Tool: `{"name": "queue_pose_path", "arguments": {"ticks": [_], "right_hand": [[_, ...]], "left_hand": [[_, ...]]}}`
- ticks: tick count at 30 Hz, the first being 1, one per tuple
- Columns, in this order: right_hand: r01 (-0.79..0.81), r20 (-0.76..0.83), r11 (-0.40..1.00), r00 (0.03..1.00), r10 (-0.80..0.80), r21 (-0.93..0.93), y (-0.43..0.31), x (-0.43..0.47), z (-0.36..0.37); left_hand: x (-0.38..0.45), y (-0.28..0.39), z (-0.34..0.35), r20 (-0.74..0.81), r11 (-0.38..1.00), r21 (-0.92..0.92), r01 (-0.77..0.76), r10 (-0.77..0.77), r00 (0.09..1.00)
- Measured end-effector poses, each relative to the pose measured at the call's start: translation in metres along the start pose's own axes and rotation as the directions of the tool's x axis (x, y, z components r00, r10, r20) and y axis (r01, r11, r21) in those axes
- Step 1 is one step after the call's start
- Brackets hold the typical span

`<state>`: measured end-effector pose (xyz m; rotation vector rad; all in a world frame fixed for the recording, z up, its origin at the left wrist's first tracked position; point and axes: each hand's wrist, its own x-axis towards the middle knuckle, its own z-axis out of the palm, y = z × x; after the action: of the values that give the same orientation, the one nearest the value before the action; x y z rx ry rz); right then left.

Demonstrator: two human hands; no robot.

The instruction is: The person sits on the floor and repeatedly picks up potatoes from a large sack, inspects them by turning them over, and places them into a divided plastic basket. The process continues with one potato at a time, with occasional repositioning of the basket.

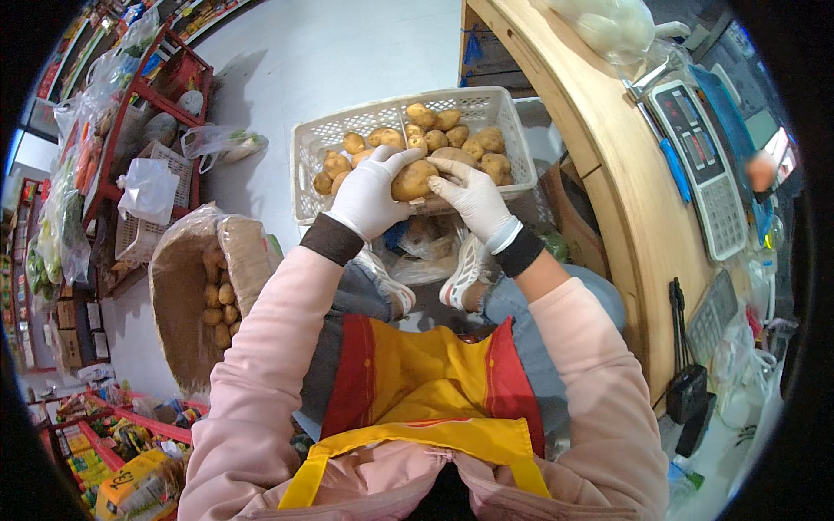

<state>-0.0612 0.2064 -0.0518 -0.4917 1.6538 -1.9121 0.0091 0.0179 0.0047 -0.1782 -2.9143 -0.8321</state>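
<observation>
Both of my hands wear thin white gloves and meet over the near edge of a white plastic crate (303,172). Between them is a large potato (414,180). My left hand (376,193) cups its left side, fingers pointing away from me. On the right side, the thumb and fingertips of my right hand (472,195) press against the same potato. Behind it, several loose potatoes (436,139) lie in the crate, some on the left and more on the right. One big potato (454,155) sits just beyond my right fingers, partly hidden by them.
At left stands an open brown sack (189,312) with potatoes inside. Red racks (146,91) hold bagged vegetables. To the right runs a wooden counter (625,195) bearing a digital scale (700,169) and a black router-like box (687,394). A clear plastic bag (423,251) lies between my shoes.
</observation>
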Motion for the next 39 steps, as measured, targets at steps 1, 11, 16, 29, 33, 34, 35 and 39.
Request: {"name": "queue_pose_path", "arguments": {"ticks": [1,11,16,29,33,34,35,39], "right_hand": [[-0.016,0.004,1.0,1.0,0.016,0.021,0.002,0.001,0.0],[-0.245,0.184,0.963,0.958,0.222,0.114,0.019,0.007,-0.006],[-0.189,0.27,0.981,0.947,0.174,0.03,0.032,0.009,-0.008],[-0.11,0.069,0.99,0.991,0.116,-0.089,0.076,0.014,-0.001],[-0.186,0.064,0.983,0.98,0.186,-0.008,0.065,0.008,0.003],[-0.234,0.046,0.972,0.972,0.232,0.027,0.06,0.005,0.005],[-0.25,0.063,0.961,0.968,0.244,0.121,0.055,0.003,0.007],[-0.321,0.056,0.913,0.947,0.317,0.253,0.038,-0.002,0.015]], "left_hand": [[0.0,0.0,0.001,-0.01,1.0,0.026,-0.01,0.01,1.0],[-0.003,-0.014,0.004,0.082,0.988,0.124,-0.097,0.087,0.993],[-0.002,-0.015,0.004,0.105,0.989,0.085,-0.123,0.114,0.988],[-0.001,-0.006,0.003,0.265,0.977,0.189,-0.098,0.046,0.963],[-0.001,-0.006,0.005,0.271,0.973,0.198,-0.118,0.061,0.961],[-0.001,-0.007,0.005,0.268,0.973,0.192,-0.131,0.077,0.96],[-0.001,-0.008,0.005,0.269,0.971,0.195,-0.137,0.081,0.96],[-0.001,-0.012,0.01,0.288,0.962,0.24,-0.133,0.06,0.956]]}}
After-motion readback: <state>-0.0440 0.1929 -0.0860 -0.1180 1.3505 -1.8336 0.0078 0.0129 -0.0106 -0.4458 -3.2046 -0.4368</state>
